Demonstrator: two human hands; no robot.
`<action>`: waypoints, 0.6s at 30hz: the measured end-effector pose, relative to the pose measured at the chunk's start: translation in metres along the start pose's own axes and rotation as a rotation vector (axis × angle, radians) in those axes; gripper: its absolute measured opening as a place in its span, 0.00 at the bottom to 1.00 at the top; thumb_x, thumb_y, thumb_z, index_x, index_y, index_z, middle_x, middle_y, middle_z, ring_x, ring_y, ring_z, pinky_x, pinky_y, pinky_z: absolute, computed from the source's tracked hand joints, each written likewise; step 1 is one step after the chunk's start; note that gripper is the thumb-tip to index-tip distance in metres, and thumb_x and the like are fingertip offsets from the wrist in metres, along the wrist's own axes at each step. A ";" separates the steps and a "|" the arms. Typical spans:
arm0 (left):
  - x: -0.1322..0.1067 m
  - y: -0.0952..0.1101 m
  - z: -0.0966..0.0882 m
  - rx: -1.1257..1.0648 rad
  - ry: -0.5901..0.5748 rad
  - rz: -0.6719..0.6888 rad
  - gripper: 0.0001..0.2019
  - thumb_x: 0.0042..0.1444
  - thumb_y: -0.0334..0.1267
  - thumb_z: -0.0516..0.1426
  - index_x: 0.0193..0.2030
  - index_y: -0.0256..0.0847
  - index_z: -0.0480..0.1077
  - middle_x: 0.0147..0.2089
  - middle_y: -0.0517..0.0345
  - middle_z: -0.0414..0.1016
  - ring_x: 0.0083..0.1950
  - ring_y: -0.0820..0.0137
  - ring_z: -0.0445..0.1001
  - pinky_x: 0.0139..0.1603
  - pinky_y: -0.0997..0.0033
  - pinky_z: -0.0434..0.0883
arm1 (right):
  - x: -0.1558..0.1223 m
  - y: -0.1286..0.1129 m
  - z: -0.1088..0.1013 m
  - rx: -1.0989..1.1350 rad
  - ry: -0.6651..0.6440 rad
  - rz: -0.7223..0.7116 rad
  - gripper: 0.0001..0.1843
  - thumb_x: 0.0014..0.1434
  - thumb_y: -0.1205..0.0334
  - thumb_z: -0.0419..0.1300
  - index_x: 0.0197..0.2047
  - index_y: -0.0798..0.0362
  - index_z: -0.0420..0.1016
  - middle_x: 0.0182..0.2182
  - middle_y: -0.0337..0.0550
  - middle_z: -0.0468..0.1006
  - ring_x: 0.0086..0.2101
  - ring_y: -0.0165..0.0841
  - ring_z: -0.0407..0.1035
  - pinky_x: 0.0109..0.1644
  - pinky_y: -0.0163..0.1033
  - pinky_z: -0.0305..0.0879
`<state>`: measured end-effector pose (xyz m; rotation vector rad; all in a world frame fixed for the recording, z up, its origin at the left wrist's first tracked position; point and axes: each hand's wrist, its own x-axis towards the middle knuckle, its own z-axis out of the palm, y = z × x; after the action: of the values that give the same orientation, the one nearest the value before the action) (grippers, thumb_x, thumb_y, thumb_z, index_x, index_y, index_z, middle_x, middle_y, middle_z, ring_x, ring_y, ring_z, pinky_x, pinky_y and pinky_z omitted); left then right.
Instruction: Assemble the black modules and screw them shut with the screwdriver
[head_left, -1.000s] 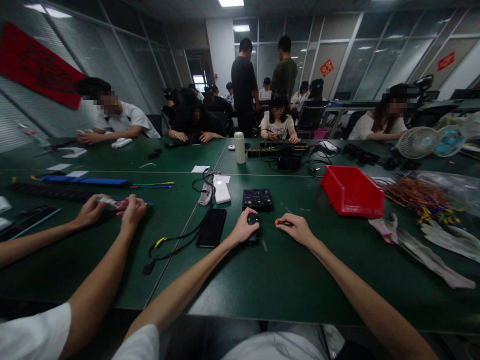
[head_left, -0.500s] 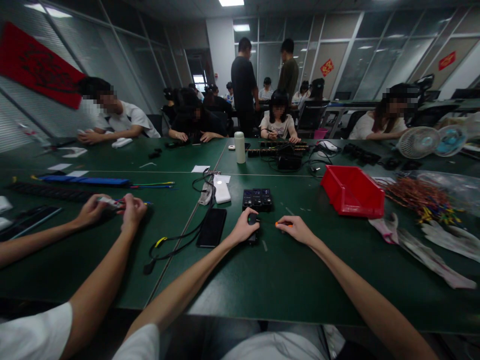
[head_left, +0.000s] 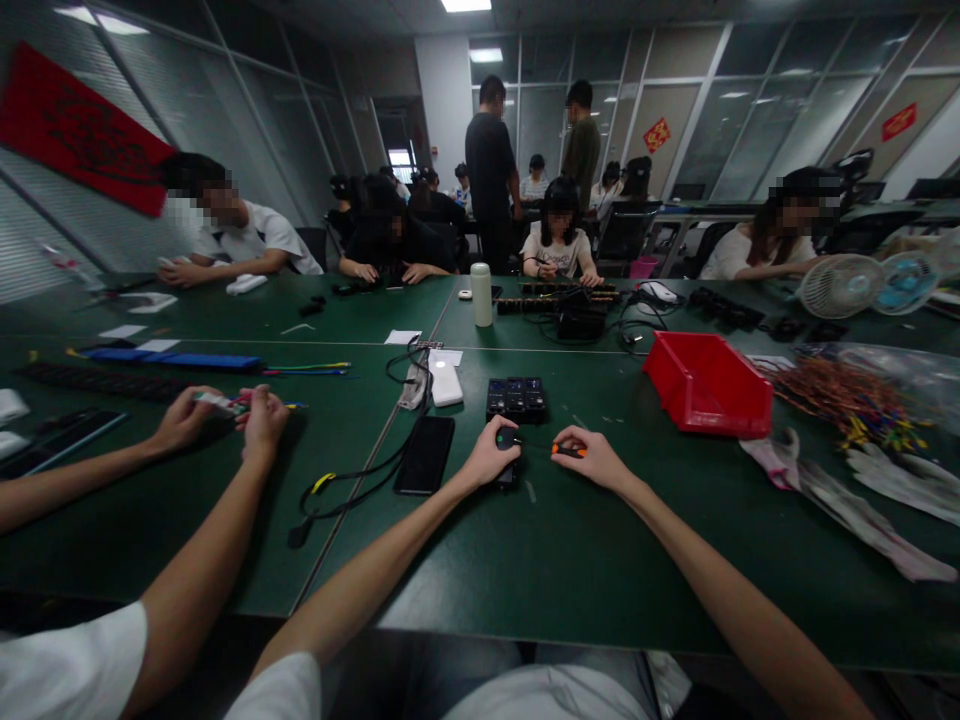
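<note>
My left hand (head_left: 489, 456) is closed around a small black block (head_left: 508, 438) with a green spot, holding it low over the green table (head_left: 600, 580). Another dark piece (head_left: 508, 476) shows just under that hand. In my right hand (head_left: 600, 460) is a screwdriver (head_left: 568, 450) with an orange and black handle. Its thin shaft points left, and the tip is at or close to the block's right side; whether it touches I cannot tell. Directly behind my left hand sits a black three-part module (head_left: 516, 399). My fingers hide much of the held block.
A black phone (head_left: 424, 455), cables and a white power bank (head_left: 445, 382) lie left of my hands. To the right are a red bin (head_left: 709, 385), copper wires (head_left: 817, 390) and gloves (head_left: 847, 510). A co-worker's hands (head_left: 259, 425) work at the left; a pale bottle (head_left: 481, 295) stands farther back.
The screwdriver's handle has turned a little in my right hand, showing more black between the orange parts. My left hand keeps its hold on the block. The co-worker's right hand has shifted slightly left.
</note>
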<state>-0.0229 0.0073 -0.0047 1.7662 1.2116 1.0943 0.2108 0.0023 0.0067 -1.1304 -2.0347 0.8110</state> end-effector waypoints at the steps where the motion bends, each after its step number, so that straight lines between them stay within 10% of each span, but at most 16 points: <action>1: 0.000 0.000 0.000 -0.003 0.001 0.002 0.15 0.45 0.30 0.56 0.42 0.39 0.66 0.38 0.60 0.68 0.39 0.72 0.67 0.46 0.71 0.64 | 0.000 0.001 0.000 -0.012 0.018 -0.010 0.15 0.50 0.53 0.63 0.38 0.54 0.72 0.29 0.41 0.75 0.29 0.31 0.69 0.33 0.36 0.65; 18: 0.000 0.006 -0.001 -0.007 -0.007 -0.030 0.15 0.43 0.29 0.56 0.41 0.39 0.67 0.35 0.60 0.67 0.38 0.71 0.66 0.44 0.70 0.64 | -0.001 0.005 -0.004 -0.177 0.051 -0.140 0.12 0.55 0.53 0.59 0.36 0.52 0.75 0.33 0.45 0.78 0.33 0.35 0.71 0.39 0.39 0.65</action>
<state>-0.0220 0.0053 0.0006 1.7402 1.2244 1.0726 0.2166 0.0041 0.0050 -1.0774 -2.1486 0.5355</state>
